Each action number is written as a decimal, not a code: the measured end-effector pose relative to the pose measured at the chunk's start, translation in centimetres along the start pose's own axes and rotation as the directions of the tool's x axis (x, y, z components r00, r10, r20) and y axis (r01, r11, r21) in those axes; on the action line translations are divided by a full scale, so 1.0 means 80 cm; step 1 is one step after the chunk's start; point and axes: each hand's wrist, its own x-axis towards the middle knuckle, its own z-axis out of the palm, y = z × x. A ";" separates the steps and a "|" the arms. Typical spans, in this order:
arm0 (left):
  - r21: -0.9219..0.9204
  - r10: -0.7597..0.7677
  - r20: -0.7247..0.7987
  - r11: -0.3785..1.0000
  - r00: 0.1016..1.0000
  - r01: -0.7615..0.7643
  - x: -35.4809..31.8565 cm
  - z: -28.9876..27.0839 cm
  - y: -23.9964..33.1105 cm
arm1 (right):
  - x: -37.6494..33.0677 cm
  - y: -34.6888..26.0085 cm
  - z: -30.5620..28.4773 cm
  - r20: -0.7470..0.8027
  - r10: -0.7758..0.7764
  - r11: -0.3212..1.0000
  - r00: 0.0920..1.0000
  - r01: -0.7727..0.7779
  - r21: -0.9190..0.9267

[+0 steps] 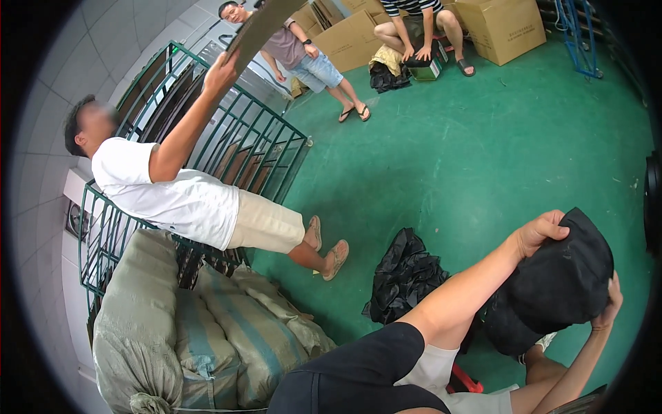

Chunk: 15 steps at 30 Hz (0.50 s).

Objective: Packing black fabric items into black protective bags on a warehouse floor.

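A rounded black cloth item (569, 269), shaped like a hat, is held up between my hands at the right. My left hand (541, 233) pinches its upper edge, with the thumb pressed on the front. On its lower right side my right hand (608, 303) grips the edge, and some of those fingers are hidden behind the cloth. More black cloth (507, 321) hangs or lies just below it, and I cannot tell whether the two are joined. A crumpled black plastic bag (407, 276) lies on the floor left of my forearm.
Stuffed woven sacks (234, 331) stand at the lower left, before a green metal rack (255, 131). A person in white (165, 193) raises a flat board (265, 34). Two more people are farther back near cardboard boxes (503, 31). A blue trolley frame (579, 41) stands far right.
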 end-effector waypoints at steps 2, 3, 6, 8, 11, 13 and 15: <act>0.022 0.033 -0.009 0.999 0.999 -0.033 -0.002 -0.008 -0.002 | 0.007 0.003 0.019 0.008 0.018 0.993 1.000 -0.017 -0.117; 0.043 0.065 -0.017 0.997 0.998 -0.064 -0.002 -0.007 -0.002 | 0.016 0.002 0.030 0.072 0.057 0.978 0.996 -0.042 -0.202; 0.110 0.106 -0.086 0.989 0.991 -0.096 -0.002 -0.001 -0.003 | 0.021 0.001 0.018 0.072 0.084 0.975 0.994 -0.067 -0.212; 0.134 0.129 -0.094 0.984 0.987 -0.116 0.001 -0.017 0.000 | 0.019 -0.001 0.014 -0.189 0.018 0.999 0.982 -0.023 -0.025; 0.105 0.167 -0.106 0.982 0.980 -0.156 0.002 -0.021 0.011 | 0.007 -0.011 0.024 0.019 0.000 0.999 1.000 0.001 -0.054; 0.006 0.188 -0.163 0.982 0.969 -0.190 -0.001 -0.017 0.014 | 0.002 -0.020 0.067 0.316 0.003 0.983 0.949 0.055 -0.173; -0.091 0.149 -0.236 0.980 0.960 -0.175 -0.007 0.002 0.022 | 0.010 -0.011 0.090 0.239 0.096 0.956 0.966 -0.023 -0.292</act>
